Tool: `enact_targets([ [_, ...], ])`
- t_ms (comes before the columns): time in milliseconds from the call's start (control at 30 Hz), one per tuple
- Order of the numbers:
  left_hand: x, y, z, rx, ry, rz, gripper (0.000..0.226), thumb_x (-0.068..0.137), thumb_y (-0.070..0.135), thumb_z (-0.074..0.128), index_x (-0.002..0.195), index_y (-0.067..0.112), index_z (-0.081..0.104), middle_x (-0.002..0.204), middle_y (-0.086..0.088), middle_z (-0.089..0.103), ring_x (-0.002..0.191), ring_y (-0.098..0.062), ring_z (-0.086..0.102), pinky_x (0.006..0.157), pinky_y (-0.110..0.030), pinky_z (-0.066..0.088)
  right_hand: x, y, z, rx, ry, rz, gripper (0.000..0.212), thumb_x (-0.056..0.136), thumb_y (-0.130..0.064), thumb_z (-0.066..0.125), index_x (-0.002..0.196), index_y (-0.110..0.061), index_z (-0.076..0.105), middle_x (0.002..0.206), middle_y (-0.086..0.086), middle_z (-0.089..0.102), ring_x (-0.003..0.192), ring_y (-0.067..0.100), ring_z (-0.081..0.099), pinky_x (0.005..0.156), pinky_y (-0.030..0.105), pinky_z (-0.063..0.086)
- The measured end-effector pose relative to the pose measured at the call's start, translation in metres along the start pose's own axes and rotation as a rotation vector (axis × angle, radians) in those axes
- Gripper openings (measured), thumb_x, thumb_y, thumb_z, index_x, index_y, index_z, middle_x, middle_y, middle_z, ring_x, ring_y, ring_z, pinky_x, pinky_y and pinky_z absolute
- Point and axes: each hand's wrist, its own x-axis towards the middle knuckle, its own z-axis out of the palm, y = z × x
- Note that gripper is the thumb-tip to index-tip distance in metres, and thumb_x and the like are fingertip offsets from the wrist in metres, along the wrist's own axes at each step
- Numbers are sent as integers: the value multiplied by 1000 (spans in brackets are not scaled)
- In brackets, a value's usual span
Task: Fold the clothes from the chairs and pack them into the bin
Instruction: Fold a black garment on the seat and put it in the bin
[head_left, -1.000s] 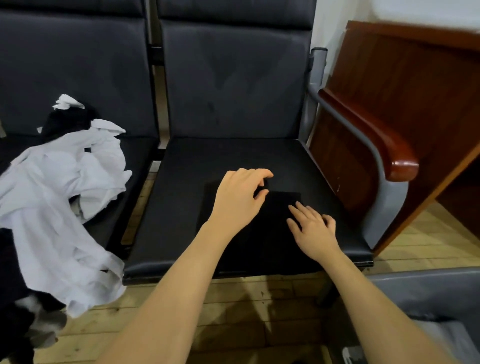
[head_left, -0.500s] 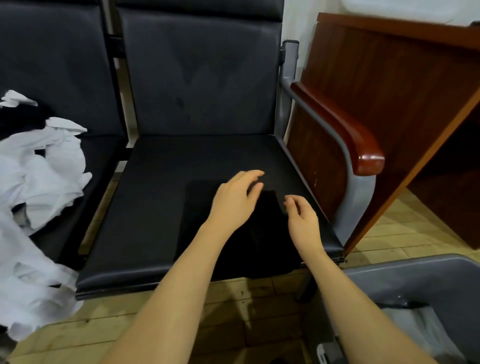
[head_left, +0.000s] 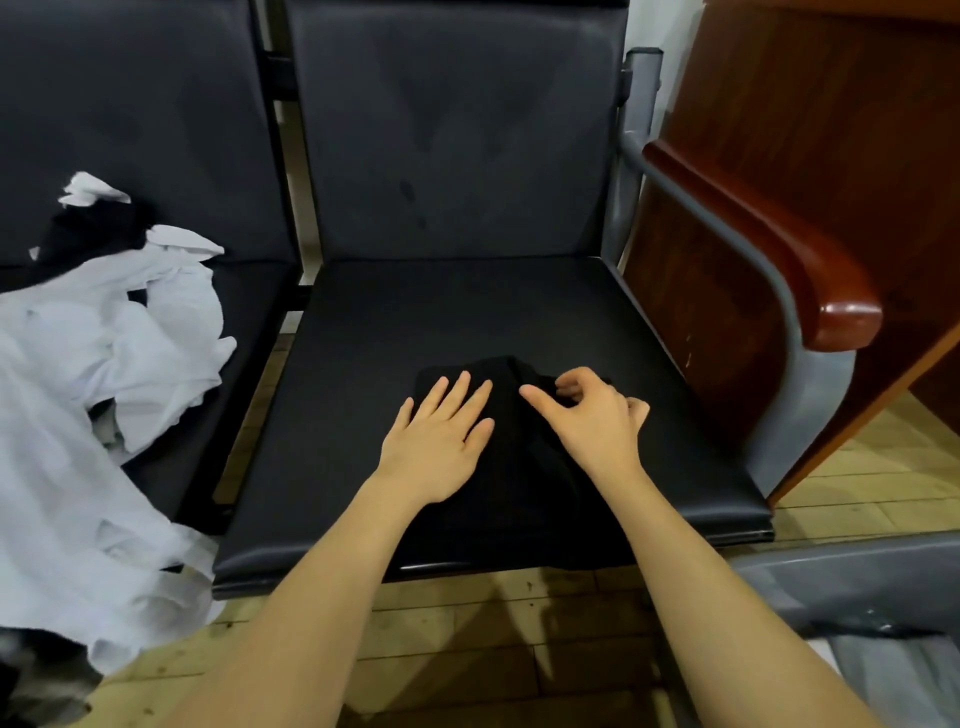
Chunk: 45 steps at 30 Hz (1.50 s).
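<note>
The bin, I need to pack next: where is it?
Head view, bottom right: the grey bin stands on the floor just right of the chair.

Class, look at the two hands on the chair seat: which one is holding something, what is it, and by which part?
The right hand pinches the black garment at its raised far edge; the left hand only presses flat on it.

Seat (head_left: 415, 322): black leatherette, smooth, faint sheen
Black garment (head_left: 519, 467): matt cloth — soft
White clothes (head_left: 104, 364): thin cloth, crumpled
Armrest (head_left: 779, 260): glossy red-brown wood on grey-painted metal
Floor (head_left: 493, 649): pale wood planks — scuffed
Bin (head_left: 831, 587): grey plastic
</note>
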Motion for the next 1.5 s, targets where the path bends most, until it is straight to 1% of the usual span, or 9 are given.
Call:
enact_targets([
  [133,-3,-7,-2,19,-2,-15,52,100,49,13,148,40,-6,157,12,-11,144,-10,-13,117,-43,-7,-5,-5,7,-239,-12,-68,52,76,-69,59,104,-26,49,104,-10,59,105,14,52,92,34,14],
  [267,-5,-7,-4,25,-5,-18,52,101,48,13,148,38,-5,158,11,-9,144,-12,-12,116,-43,-10,-8,-2,5,-232,-44,-111,23,87,-40,60,105,-25,59,113,-8,56,112,17,48,91,33,15],
  [533,3,25,-8,35,372,189,47,100,35,37,145,23,33,154,1,27,144,-18,19,115,-35,7,7,9,-14,-90,365,-43,26,92,-20,55,118,-18,58,120,5,53,112,25,44,94,38,24],
  [667,7,25,3,37,133,138,49,102,40,21,150,30,17,159,8,4,146,-14,-2,116,-36,0,0,8,-8,-173,19,-522,32,95,-21,52,126,-19,57,125,-1,58,118,18,52,92,25,28],
  [833,11,17,4,15,36,40,50,100,49,15,149,40,7,158,10,-8,144,-15,-14,117,-39,-5,4,32,-8,-440,-330,-68,59,100,-52,21,152,-24,16,160,-7,8,147,13,4,117,39,-4],
  [967,18,15,5,-13,99,-34,51,100,50,18,148,40,10,159,8,-5,145,-17,-12,117,-40,-5,7,29,-8,-421,-303,-32,56,101,-49,17,151,-25,20,160,-8,8,147,13,-2,113,47,-13],
  [1167,0,12,-11,-214,129,90,44,101,42,31,143,31,36,156,8,20,144,-12,6,114,-34,1,-5,19,-29,31,-255,-197,31,99,-44,38,123,-39,57,130,-21,54,130,-2,36,109,30,0],
  [1367,-46,13,-16,-42,39,246,47,98,46,34,141,28,42,147,9,34,133,-10,27,107,-31,21,-32,14,-35,-174,-396,-295,39,89,-51,55,125,-37,56,109,-18,49,120,5,39,105,30,6],
  [1500,-64,12,-17,-64,41,309,50,93,54,41,137,30,47,142,11,39,129,-8,32,106,-30,26,-42,9,-38,-182,-314,-326,13,90,-38,60,100,-31,65,105,-16,51,115,7,42,106,31,5],
])
